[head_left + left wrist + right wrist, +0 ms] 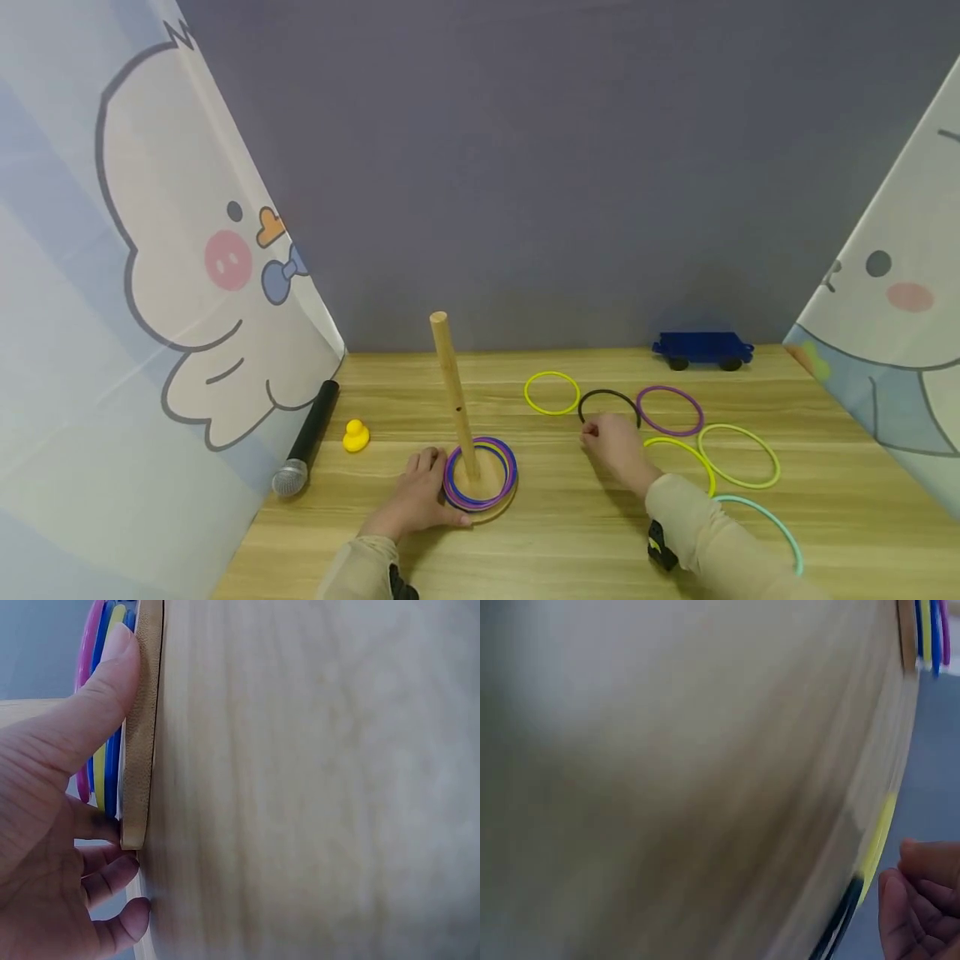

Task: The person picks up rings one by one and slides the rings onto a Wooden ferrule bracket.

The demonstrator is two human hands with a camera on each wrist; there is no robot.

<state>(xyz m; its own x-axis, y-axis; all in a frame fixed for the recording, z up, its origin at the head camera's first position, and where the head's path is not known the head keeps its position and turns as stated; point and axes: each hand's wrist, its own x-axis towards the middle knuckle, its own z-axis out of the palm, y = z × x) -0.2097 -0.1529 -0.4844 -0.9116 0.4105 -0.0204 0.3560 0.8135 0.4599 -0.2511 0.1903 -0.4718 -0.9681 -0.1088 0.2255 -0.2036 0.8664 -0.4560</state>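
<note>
Wooden peg stand [452, 383]: coloured rings [514, 475] round its pole | Left hand [420, 498]: grips the stand's left edge, seemingly to steady it | Right hand [617, 447]: right of stand, over the black ring [609, 392], fingertips nearly meeting, nothing seen between, apparently shaped for something thin

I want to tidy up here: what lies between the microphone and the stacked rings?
In the head view, the yellow duck, nearer the microphone, and the left hand, by the stacked rings.
</note>
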